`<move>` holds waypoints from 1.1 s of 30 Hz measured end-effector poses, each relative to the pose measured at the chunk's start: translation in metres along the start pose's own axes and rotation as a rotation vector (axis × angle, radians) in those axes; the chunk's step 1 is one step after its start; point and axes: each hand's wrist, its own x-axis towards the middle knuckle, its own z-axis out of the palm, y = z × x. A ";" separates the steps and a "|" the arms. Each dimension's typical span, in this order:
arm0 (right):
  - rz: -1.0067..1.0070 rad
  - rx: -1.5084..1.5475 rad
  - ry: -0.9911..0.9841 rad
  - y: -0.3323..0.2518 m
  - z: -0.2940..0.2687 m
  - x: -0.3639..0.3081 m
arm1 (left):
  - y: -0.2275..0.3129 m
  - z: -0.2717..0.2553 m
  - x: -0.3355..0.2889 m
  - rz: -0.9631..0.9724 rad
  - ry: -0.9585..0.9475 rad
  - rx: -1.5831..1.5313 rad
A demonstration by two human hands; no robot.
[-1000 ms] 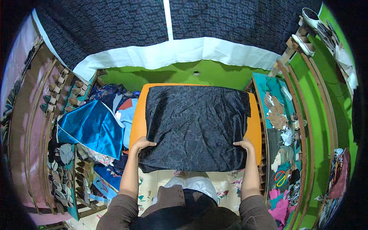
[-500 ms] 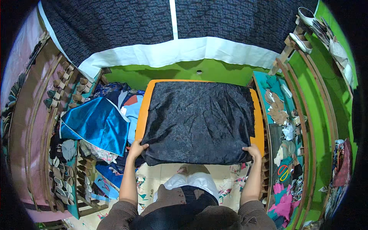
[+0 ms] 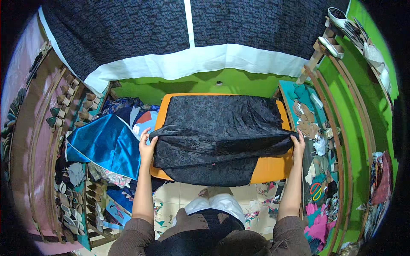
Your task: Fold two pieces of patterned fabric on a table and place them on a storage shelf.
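Observation:
A large black patterned cloth lies over an orange board or tabletop. Its near part is raised in a fold that stretches between my two hands. My left hand pinches the fold at the left, with the fingers pointing up. At the opposite end my right hand grips the cloth beside the board's right edge. Beneath the lifted fold, another stretch of black cloth rests on the board and reaches its near edge. Orange surface shows at the near right corner and along the left and right sides.
On the left, shiny blue fabric lies on a heap of cloths, beside racks of shoe lasts. A shelf on the right carries fabric scraps, pink pieces and scissors. Scraps litter the tiled floor. A dark curtain hangs behind.
Both hands have moved up and away from me, lifting the cloth's near edge into a fold. The black layer underneath and the orange near right corner have come into sight.

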 end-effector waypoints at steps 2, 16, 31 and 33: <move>0.124 0.089 -0.035 -0.013 0.006 0.011 | 0.001 0.007 0.013 -0.099 -0.065 -0.210; 0.818 -0.369 -0.255 0.067 -0.029 0.006 | -0.042 -0.024 -0.039 -0.459 -0.222 0.056; -0.251 -1.206 -0.229 0.069 0.014 -0.156 | 0.021 0.045 -0.136 0.693 -0.656 0.668; -0.313 -1.215 -0.162 0.069 0.019 -0.163 | 0.003 0.052 -0.144 0.739 -0.661 0.714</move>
